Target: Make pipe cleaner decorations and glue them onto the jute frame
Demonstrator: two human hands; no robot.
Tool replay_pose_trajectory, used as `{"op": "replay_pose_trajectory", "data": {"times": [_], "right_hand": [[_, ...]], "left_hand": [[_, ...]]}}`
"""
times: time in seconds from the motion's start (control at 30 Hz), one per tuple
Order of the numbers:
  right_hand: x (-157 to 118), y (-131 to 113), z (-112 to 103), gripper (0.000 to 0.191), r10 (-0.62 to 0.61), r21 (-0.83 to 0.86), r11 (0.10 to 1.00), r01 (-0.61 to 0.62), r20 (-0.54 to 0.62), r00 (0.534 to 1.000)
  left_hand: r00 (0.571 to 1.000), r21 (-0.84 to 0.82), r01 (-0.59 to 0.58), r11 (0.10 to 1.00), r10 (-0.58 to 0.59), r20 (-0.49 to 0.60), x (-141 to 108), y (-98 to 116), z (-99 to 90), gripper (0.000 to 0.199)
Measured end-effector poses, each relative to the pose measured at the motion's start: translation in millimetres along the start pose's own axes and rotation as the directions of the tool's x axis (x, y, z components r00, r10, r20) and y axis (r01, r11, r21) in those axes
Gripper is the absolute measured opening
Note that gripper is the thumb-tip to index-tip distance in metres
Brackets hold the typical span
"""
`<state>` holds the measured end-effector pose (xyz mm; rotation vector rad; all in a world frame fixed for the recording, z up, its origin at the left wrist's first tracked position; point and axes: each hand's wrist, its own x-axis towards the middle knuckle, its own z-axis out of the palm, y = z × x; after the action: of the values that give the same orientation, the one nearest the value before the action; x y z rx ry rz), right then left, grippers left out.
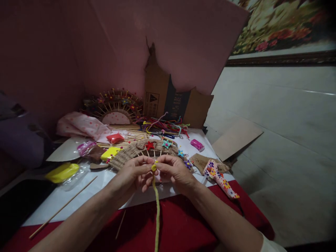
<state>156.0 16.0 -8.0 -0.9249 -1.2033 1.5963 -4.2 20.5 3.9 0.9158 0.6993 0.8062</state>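
A yellow pipe cleaner [157,210] hangs down from between my two hands, its top end bent into a small yellow coil. My left hand [136,171] pinches the coil from the left, thumb and forefinger closed on it. From the right, my right hand [177,171] grips the same coil between thumb and fingertips. Just behind the hands lies a twine-wrapped arch [128,151], partly hidden by them. On it sit a red star flower [149,145], a turquoise flower [167,144], a blue flower [181,153] and a purple flower [188,164].
A decorated arch [115,117] and torn cardboard [157,91] stand behind. Colored pipe cleaners [168,126] lie in a pile. Yellow clay [63,173] and a stick [63,207] are at left. A floral piece [220,179] lies on the right.
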Motion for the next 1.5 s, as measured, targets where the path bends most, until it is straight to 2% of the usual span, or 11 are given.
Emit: {"op": "replay_pose_trajectory", "data": {"times": [0.2,0.27,0.37,0.5,0.63,0.7,0.77,0.9,1.0,1.33,1.5], "right_hand": [[-1.6,-6.6,-8.0,0.021,-0.090,-0.198,0.975,0.102,0.068,0.994],[-1.2,-7.0,-11.1,0.018,-0.140,-0.325,0.932,0.162,0.088,0.986],[-0.5,-7.3,-14.0,0.013,-0.259,-0.497,0.820,0.284,0.121,0.958],[-1.3,-9.6,-13.3,0.012,-0.301,-0.548,0.760,0.349,0.180,0.937],[-2.7,-10.2,-9.9,0.012,-0.308,-0.564,0.738,0.370,0.207,0.929],[-2.7,-9.0,-8.0,0.013,-0.301,-0.565,0.746,0.354,0.189,0.935],[-2.5,-7.2,-6.1,0.016,-0.259,-0.537,0.791,0.293,0.141,0.956],[-1.9,-3.6,-3.4,0.027,-0.079,-0.329,0.940,0.092,0.052,0.996],[-1.9,-2.6,-2.1,0.032,-0.015,-0.209,0.978,0.020,0.028,1.000],[-2.5,-1.7,3.3,0.027,-0.040,-0.194,0.980,0.038,-0.006,0.999],[-2.1,-5.5,-3.0,0.023,-0.010,-0.261,0.965,0.019,0.038,0.999]], "left_hand": [[0.999,0.205,-0.051,0.977,0.047,0.028,-2.5,5.2,-1.2,0.023],[0.998,0.293,-0.062,0.954,0.060,0.017,-1.5,6.3,-0.5,0.028],[0.994,0.398,-0.078,0.914,0.102,-0.039,0.3,7.0,1.3,0.032],[0.988,0.499,-0.067,0.864,0.126,-0.087,1.4,6.1,1.5,0.027],[0.987,0.541,0.011,0.841,0.077,-0.139,2.8,4.6,-2.4,0.021],[0.985,0.518,0.028,0.855,0.064,-0.159,3.4,4.4,-3.8,0.021],[0.981,0.484,0.018,0.875,0.078,-0.178,3.5,4.6,-3.7,0.021],[0.968,0.424,-0.024,0.905,0.126,-0.215,2.3,4.8,-0.7,0.023],[0.962,0.382,-0.041,0.923,0.140,-0.234,1.5,4.1,0.6,0.024],[0.965,0.363,-0.061,0.930,0.148,-0.216,2.2,4.9,1.0,0.036],[0.979,0.416,-0.042,0.908,0.121,-0.164,1.4,7.9,1.9,0.030]]}}
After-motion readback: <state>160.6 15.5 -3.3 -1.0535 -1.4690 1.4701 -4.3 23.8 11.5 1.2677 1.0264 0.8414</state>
